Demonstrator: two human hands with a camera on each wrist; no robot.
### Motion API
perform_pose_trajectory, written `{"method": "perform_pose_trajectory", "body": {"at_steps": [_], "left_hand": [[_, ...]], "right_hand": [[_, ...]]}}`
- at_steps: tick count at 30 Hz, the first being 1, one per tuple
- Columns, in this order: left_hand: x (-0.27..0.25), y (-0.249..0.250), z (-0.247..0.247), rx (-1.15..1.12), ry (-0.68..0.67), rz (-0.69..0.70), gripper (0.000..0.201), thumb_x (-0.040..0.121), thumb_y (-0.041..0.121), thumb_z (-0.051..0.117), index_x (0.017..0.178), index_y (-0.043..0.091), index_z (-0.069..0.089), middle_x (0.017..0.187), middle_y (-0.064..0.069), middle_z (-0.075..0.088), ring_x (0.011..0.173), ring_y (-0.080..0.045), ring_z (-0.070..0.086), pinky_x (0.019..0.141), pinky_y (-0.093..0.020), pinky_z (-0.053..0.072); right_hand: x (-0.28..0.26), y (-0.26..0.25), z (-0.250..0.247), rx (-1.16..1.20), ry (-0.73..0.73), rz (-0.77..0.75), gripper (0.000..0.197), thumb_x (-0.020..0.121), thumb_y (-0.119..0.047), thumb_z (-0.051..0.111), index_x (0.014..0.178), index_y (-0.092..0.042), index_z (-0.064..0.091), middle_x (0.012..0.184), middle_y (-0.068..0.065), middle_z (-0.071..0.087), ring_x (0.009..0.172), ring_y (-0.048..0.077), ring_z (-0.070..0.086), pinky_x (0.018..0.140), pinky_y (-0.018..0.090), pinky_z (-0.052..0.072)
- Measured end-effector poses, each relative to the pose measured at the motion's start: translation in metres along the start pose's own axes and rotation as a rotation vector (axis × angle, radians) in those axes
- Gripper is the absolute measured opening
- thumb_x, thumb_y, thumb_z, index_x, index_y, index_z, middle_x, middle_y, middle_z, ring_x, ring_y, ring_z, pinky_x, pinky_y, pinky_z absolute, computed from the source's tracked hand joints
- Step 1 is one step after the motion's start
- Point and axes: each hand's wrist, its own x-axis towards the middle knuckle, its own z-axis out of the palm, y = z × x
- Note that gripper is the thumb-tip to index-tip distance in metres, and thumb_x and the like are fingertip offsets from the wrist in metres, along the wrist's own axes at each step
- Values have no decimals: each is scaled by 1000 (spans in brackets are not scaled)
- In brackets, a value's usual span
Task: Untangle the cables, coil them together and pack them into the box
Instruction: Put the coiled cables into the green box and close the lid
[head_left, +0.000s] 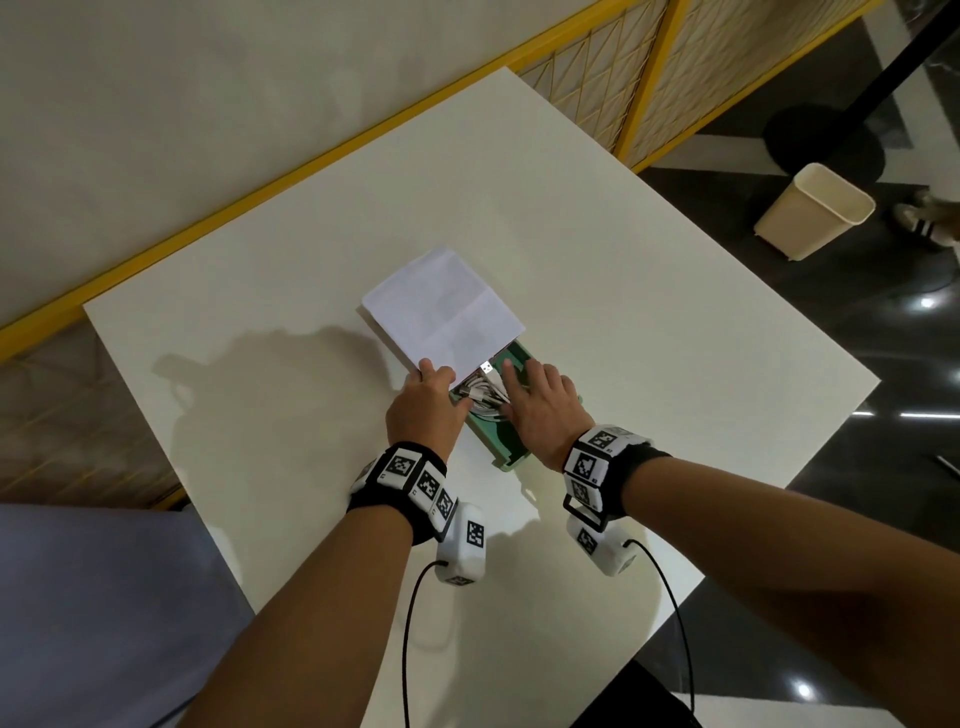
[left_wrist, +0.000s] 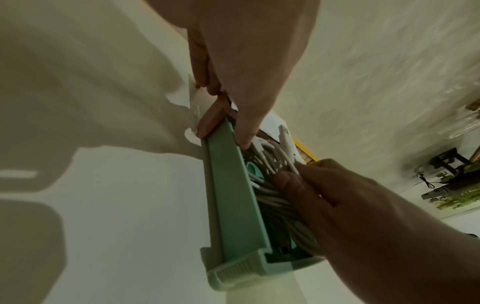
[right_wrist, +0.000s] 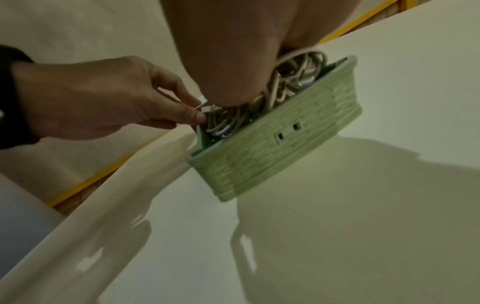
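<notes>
Green box (head_left: 511, 449) sits mid-table (head_left: 260, 364), white cables (head_left: 480, 397) coiled inside. Left hand (head_left: 423, 410) pinches the paper-topped lid (head_left: 447, 306) at box's far-left edge; right hand (head_left: 543, 410), fingers straight, presses cables down.

White table (head_left: 623, 260) with green box (head_left: 511, 457) on top

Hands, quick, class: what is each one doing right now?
Left hand: pinches the paper at its near corner.
Right hand: open, fingers pressing the cables into the box.
</notes>
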Motion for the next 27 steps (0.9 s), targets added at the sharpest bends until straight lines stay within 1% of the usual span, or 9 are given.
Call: {"method": "perform_pose_trajectory", "body": {"at_steps": [4, 6, 9, 12, 16, 20, 23, 25, 27], "left_hand": [[0, 0, 0, 3, -3, -2, 39, 86, 31, 65, 120, 12, 59, 119, -11, 54, 106, -29, 57, 74, -37, 48], [-1, 1, 0, 4, -6, -1, 38, 86, 31, 65, 118, 12, 59, 118, -11, 54, 104, -29, 57, 72, -36, 47], [-1, 1, 0, 8, -12, -10, 36, 87, 31, 64, 118, 13, 59, 121, -11, 53, 104, -29, 57, 72, -37, 46], [-1, 1, -1, 31, -22, -9, 34, 88, 31, 63, 117, 14, 58, 122, -10, 53, 106, -29, 56, 72, -37, 46], [-1, 2, -3, 49, -28, -8, 33, 88, 30, 62, 116, 13, 58, 120, -10, 53, 105, -29, 56, 72, -37, 45], [-1, 3, -4, 58, -38, -11, 34, 89, 31, 62, 118, 15, 57, 120, -9, 52, 105, -28, 56, 70, -35, 44], [-1, 2, -5, 55, -41, -13, 35, 89, 31, 62, 119, 15, 57, 120, -9, 53, 106, -28, 56, 72, -36, 45], [-1, 2, -5, 55, -42, -12, 35, 89, 31, 62, 119, 14, 57, 121, -9, 52, 106, -28, 57, 72, -36, 46], [-2, 2, -6, 56, -45, -10, 35, 89, 31, 61, 119, 14, 57, 121, -9, 52, 106, -28, 56, 72, -35, 46]], "right_hand": [[-3, -4, 8, 44, 71, -45, 57, 91, -23, 54, 140, 0, 36, 104, 18, 60, 92, 36, 62, 80, 45, 51], [-3, -5, 13, 81, 110, -35, 53, 91, -23, 46, 138, 2, 38, 107, 20, 60, 96, 37, 62, 85, 46, 50], [-3, -10, 16, 105, 10, -14, 63, 97, -35, 26, 147, 1, 13, 146, 24, 33, 136, 39, 33, 112, 50, 24], [-2, -10, 18, 24, -120, 14, 89, 79, -61, -11, 147, -3, -11, 159, 13, -7, 147, 28, -8, 117, 45, -6], [1, -7, 20, -12, -162, -3, 95, 76, -69, -10, 147, -5, -14, 158, 10, -14, 146, 24, -15, 116, 44, -11], [2, -2, 16, 147, -125, -13, 66, 95, -49, 0, 150, -11, -2, 160, 6, -5, 147, 20, -8, 116, 42, -13], [2, 1, 17, 305, -11, -23, 51, 102, -33, 20, 146, -9, 27, 159, 9, 14, 148, 23, 6, 118, 46, -6], [2, 1, 18, 382, 90, -29, 48, 99, -33, 29, 131, -5, 50, 144, 17, 41, 136, 34, 34, 114, 59, 18], [2, 1, 21, 423, 181, -40, 44, 93, -31, 38, 118, -3, 60, 118, 21, 58, 108, 40, 54, 97, 59, 41]]}}
